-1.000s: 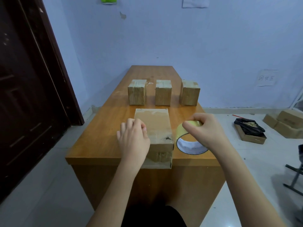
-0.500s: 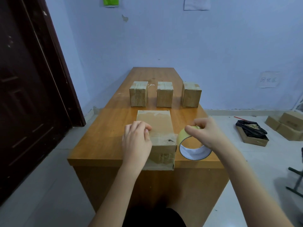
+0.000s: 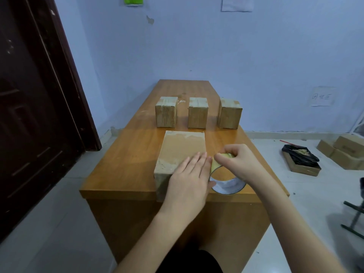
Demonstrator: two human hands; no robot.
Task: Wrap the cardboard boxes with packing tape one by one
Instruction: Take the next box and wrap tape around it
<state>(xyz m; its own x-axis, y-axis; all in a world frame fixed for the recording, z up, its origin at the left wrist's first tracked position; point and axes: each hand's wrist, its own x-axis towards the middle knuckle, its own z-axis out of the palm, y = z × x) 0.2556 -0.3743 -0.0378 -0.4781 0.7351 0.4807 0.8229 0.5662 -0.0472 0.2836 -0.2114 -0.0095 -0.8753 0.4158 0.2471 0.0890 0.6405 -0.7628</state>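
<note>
Brown rectangular cardboard box (image 3: 183,152) pressed flat by left hand (image 3: 190,180), fingers straight | yellowish packing tape roll (image 3: 226,179) just right of box, pinched by right hand (image 3: 239,161)

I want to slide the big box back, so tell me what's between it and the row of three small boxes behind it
Nothing. In the head view, only a bare strip of table separates the big box from the three small boxes.

The orange-brown wooden table (image 3: 126,164) looked smooth and glossy; the large brown cardboard box (image 3: 181,150) was matt, the yellowish tape roll (image 3: 226,184) shiny.
</note>
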